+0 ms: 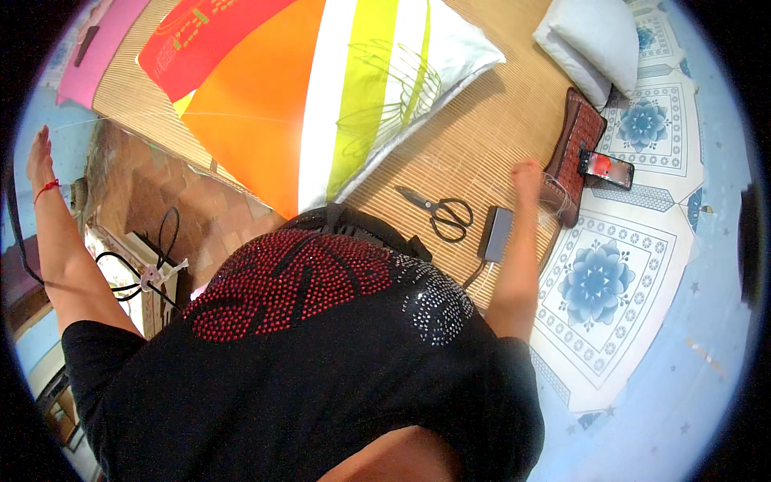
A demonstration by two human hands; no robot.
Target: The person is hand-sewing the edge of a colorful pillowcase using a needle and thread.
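Note:
My left hand (41,155), with a red string bracelet at its wrist, is raised at the far left. A thin pale thread (138,116) runs from near its fingers towards the large orange, red, white and lime cushion (259,96). My right hand (527,175) hovers at the right, by loose pale threads (557,193) and a brown woven pillow (575,132). Whether either hand grips thread is too small to tell. Black-handled scissors (443,212) lie spread on the slatted bamboo mat (476,138), between the cushion and my right arm.
A dark rectangular box with a cable (495,234) lies beside my right forearm. A smartphone (606,169) rests against the brown pillow, below a folded white cushion (596,48). At the left are a pink cloth (102,54), black looped cables (168,241) and the mat's edge above a brick-patterned floor (144,175).

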